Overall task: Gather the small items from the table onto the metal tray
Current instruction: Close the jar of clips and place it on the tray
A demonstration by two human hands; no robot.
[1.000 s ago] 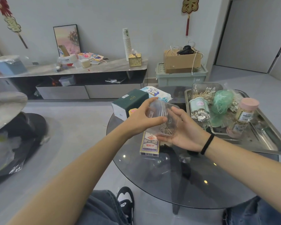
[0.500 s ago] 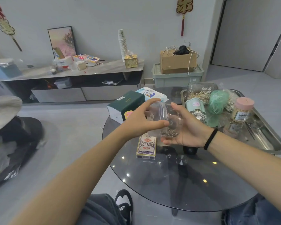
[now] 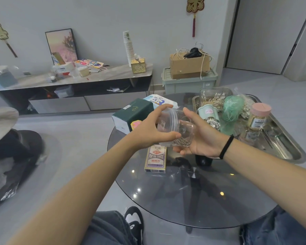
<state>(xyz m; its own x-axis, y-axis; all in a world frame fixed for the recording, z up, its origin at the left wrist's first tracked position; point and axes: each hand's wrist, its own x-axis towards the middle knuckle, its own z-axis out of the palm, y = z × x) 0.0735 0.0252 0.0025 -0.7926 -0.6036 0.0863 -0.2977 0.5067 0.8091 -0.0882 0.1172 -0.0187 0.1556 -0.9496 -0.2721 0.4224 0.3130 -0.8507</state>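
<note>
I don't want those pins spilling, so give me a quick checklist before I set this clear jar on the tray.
1. Jar held firmly: ok, the left hand grips the lid end and the right hand holds the clear jar.
2. Lid fully closed: cannot tell.
3. Jar upright: not ok, it lies on its side, pins pooled low.
4. Free spot on the metal tray: ok, near end bare.
5. Path clear: ok, the playing cards lie below the hands.

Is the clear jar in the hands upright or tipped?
Tipped: the clear jar lies sideways between both hands, lid end toward the left hand, metal bits pooled along its lower side.
</note>
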